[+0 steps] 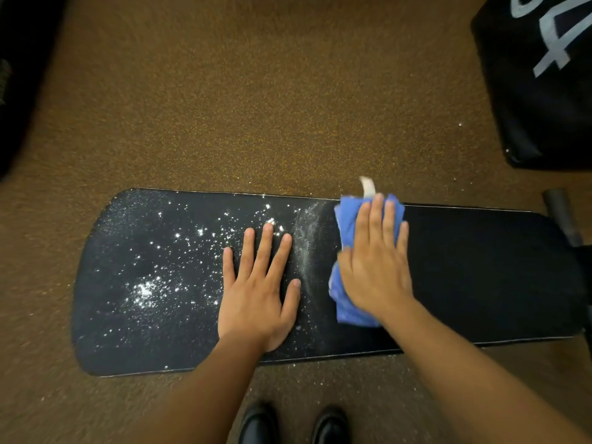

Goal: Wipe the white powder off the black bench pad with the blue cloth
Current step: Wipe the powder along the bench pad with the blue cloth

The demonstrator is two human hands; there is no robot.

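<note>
The right hand (374, 261) presses the cloth (347, 219) flat under spread fingers; the left hand (259, 290), fingers spread, lies flat on the pad (480, 277) amid powder (145, 291).

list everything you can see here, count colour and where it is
bench pad: one, black, lying across the middle
white powder: scattered specks, white, on the pad's left half
blue cloth: one, blue, on the pad right of centre
floor: brown speckled, all around the pad
black pad with white lettering: one, top right
shoes: two, black, bottom centre
left hand: flat on the powdered part
right hand: pressed flat on the cloth
</note>
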